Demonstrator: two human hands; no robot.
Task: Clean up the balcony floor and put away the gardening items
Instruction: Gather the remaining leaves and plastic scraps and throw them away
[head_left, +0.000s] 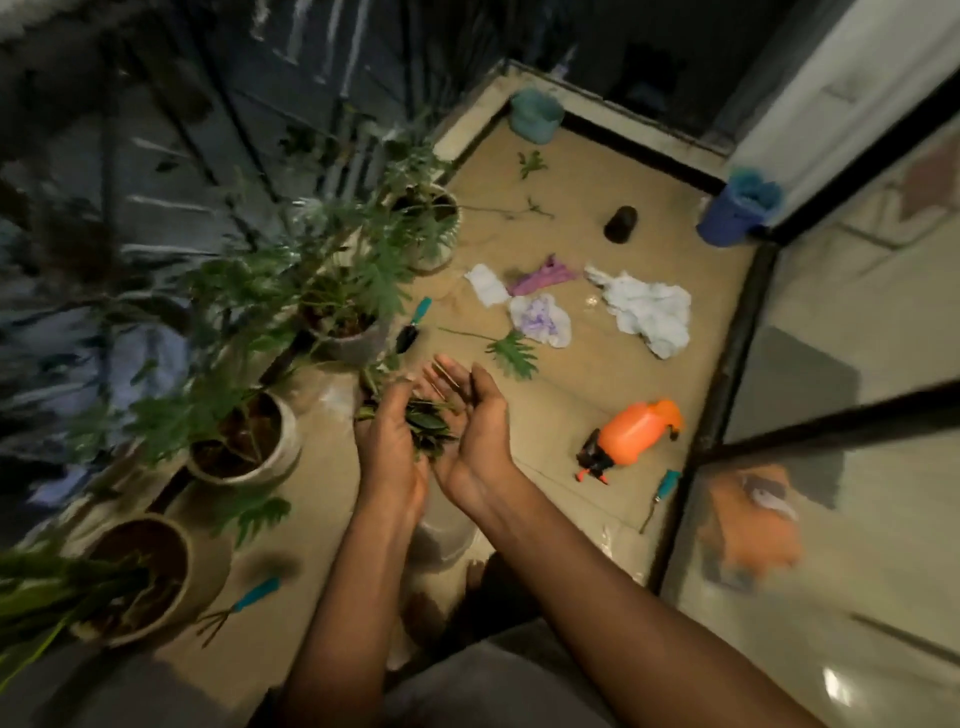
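Note:
Above the tan balcony floor (571, 374), my two hands are cupped together around a bunch of cut green leaves (428, 423). My left hand (389, 452) curls over the bunch from the left. My right hand (475, 426) lies palm up under it with fingers nearly straight, and a few thin stems rest on them. Loose on the floor lie a big cut leaf (511, 349), an orange spray bottle (636, 431) on its side, a teal-handled trowel (413, 326), a teal-handled hand rake (244, 605) and another teal-handled tool (660, 493).
Potted plants (244, 447) line the left railing. White cloths (649, 312), a purple piece (540, 275), twigs (531, 163), a black pot (621, 223), a teal pot (535, 114) and a blue bin (737, 208) sit farther off. A glass door (831, 467) bounds the right side.

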